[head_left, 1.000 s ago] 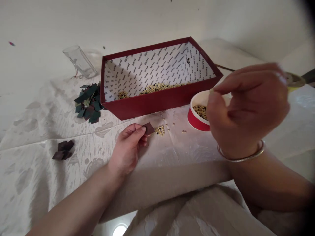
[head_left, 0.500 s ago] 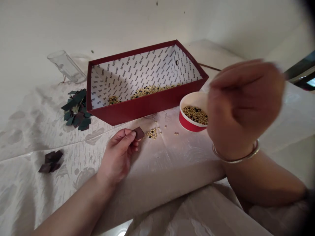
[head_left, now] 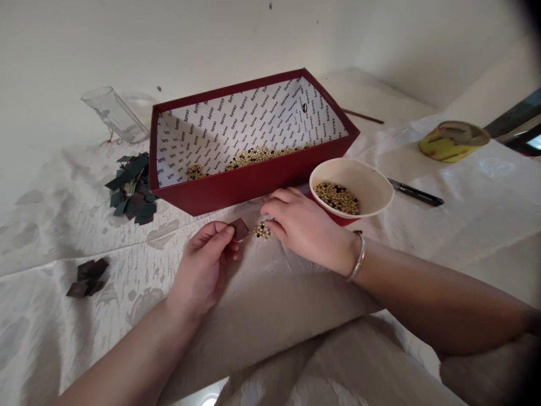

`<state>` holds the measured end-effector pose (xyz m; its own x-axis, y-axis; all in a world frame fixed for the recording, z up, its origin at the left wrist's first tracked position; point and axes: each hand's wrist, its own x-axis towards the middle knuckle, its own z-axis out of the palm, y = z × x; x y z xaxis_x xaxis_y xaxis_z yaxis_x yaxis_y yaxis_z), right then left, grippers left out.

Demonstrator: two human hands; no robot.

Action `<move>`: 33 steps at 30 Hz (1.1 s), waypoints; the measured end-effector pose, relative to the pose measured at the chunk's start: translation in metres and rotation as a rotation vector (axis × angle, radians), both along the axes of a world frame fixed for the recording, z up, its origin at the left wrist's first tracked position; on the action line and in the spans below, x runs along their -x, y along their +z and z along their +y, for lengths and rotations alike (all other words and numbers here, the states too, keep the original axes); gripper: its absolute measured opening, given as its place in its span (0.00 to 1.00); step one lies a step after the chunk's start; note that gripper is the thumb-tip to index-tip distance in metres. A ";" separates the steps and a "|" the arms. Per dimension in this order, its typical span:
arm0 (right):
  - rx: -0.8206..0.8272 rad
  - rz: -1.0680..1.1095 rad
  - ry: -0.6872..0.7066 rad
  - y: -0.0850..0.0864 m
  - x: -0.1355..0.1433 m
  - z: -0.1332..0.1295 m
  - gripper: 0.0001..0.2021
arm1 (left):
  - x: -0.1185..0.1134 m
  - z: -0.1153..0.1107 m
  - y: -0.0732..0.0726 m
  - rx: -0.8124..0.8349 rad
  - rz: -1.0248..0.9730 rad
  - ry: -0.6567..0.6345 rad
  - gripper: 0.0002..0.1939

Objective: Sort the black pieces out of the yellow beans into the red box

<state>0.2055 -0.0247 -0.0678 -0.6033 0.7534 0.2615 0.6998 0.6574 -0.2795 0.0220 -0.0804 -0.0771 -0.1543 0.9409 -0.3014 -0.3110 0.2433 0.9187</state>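
Between the thumb and fingers of my left hand is a small flat dark brown square piece; its material is unclear. Just right of it, a small heap of pale and black beads lies on the sheeted table. My right hand, with a bangle at the wrist, reaches over the heap's right side, thumb and forefinger apart at the beads. Behind that hand stands a red paper tub with a white inside, partly filled with the same beads. The hand hides part of the tub's front.
A red box with printed lining holds more beads. To its left are a clear glass and dark green pieces. Several brown pieces lie at front left. A black-handled knife or pen and yellow tin are at right.
My right hand has come down and left from in front of the tub to the bead heap, uncovering the tub, the black-handled tool and the tin. My left hand has barely moved.
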 end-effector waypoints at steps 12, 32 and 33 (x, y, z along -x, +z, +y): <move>0.128 -0.105 -0.086 -0.003 0.005 0.010 0.04 | 0.001 0.000 0.000 0.002 0.013 0.006 0.08; -0.277 0.210 0.235 -0.006 0.016 -0.013 0.08 | 0.002 -0.004 -0.001 0.041 0.071 -0.104 0.08; -0.277 0.204 0.257 -0.006 0.016 -0.013 0.08 | 0.002 -0.004 -0.001 0.037 0.068 -0.102 0.08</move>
